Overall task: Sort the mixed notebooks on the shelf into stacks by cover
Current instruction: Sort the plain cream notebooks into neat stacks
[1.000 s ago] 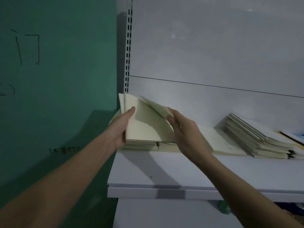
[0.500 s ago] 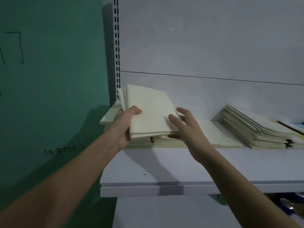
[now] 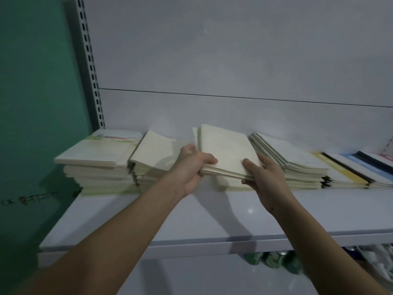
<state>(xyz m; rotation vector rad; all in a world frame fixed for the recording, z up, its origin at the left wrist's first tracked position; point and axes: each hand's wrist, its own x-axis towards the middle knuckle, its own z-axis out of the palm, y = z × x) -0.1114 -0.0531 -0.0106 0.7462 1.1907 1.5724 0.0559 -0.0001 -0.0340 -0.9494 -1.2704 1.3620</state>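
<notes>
Both hands carry a small bundle of cream-covered notebooks (image 3: 225,150) above the white shelf (image 3: 212,216). My left hand (image 3: 192,167) grips the bundle's left edge with the thumb on top. My right hand (image 3: 262,175) holds its near right corner, thumb on the cover and fingers beneath. Under the bundle lies a low cream stack (image 3: 231,185). At the far left stands a tall stack (image 3: 100,165) topped by a cover with green and red print, and beside it a cream stack (image 3: 151,160). A slanted stack (image 3: 295,165) rests to the right.
Notebooks with yellow, blue and dark covers (image 3: 359,169) lie fanned at the far right of the shelf. A slotted upright (image 3: 91,67) and a green wall (image 3: 36,103) bound the left side. Green cans (image 3: 270,259) stand under the shelf.
The bundle has moved right, from over the left stacks to the middle of the shelf. My right hand, open beside it before, now holds its right corner. The view has swung right.
</notes>
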